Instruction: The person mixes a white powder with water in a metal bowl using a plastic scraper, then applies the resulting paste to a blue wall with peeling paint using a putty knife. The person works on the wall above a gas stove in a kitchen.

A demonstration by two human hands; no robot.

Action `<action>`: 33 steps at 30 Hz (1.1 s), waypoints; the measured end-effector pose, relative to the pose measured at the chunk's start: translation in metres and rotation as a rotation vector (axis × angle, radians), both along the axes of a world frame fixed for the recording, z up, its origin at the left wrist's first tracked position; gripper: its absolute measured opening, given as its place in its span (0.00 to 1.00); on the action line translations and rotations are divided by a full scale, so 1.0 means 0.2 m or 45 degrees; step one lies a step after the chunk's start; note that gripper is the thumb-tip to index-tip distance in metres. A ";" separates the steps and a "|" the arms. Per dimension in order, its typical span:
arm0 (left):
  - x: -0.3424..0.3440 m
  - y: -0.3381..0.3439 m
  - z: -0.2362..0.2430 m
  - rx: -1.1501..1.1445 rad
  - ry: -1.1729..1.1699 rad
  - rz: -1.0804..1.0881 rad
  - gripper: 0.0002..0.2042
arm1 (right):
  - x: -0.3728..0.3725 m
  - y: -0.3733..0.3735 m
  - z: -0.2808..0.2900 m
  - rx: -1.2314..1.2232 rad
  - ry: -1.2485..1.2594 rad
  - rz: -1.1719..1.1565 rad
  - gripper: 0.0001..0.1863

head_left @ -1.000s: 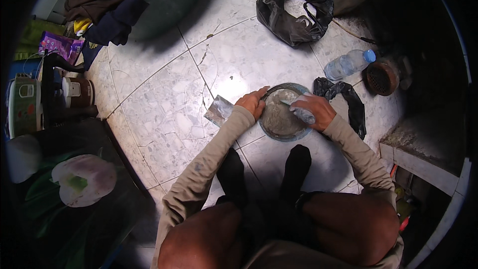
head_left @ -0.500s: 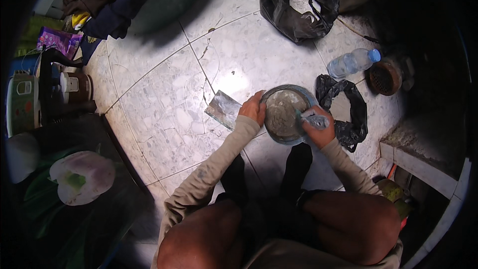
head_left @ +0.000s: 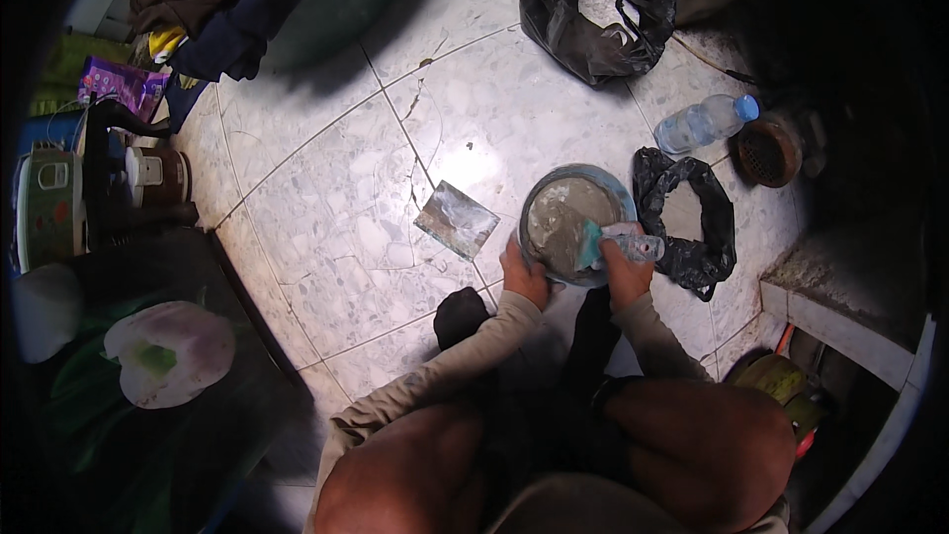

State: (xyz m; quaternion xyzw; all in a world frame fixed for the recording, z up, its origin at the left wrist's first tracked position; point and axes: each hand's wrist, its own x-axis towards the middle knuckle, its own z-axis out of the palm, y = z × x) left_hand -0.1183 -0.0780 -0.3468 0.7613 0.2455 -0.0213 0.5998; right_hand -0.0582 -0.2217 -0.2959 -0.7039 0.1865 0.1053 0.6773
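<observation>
Pale, mottled tile floor (head_left: 336, 178) fills the middle of my feed, with dark joint lines crossing it and a deep shadow along the right side. Bowl (head_left: 629, 200): round, in front of the person's dark-socked feet and between the two hands. Contents: grey paste (head_left: 568, 200), surface uneven, lighter streaks toward the left.

Left hand (head_left: 526, 275): grip curled against the lower-left rim of the bowl; I cannot tell whether the fingers pinch the wall or only steady it. Right hand (head_left: 627, 272): grip closed around the clear handle of a scraper (head_left: 590, 245); I note its teal end over the paste at the lower right of the bowl, and cannot tell how deep it reaches.

Surroundings, as I log them: flat rectangular sheet (head_left: 457, 221) on the tiles, left of the bowl and apart from it. Black plastic ring (head_left: 720, 218) just right of the bowl. Beyond that, a clear bottle (head_left: 692, 129) with a blue cap lies on its side. Farther off, an open black bag (head_left: 593, 49) shows whitish contents.
</observation>
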 end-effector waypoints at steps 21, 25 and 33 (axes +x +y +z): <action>0.47 0.40 0.05 0.151 0.034 -0.587 0.24 | 0.26 -0.03 0.13 -0.597 -0.546 0.486 0.09; 0.42 0.35 -0.03 0.083 0.052 -0.370 0.25 | 0.24 -0.05 0.08 -0.680 -0.534 0.421 0.12; 0.05 -0.01 -0.25 -0.858 -0.034 -0.041 0.25 | 0.12 0.07 -0.05 -0.254 -0.409 0.101 0.05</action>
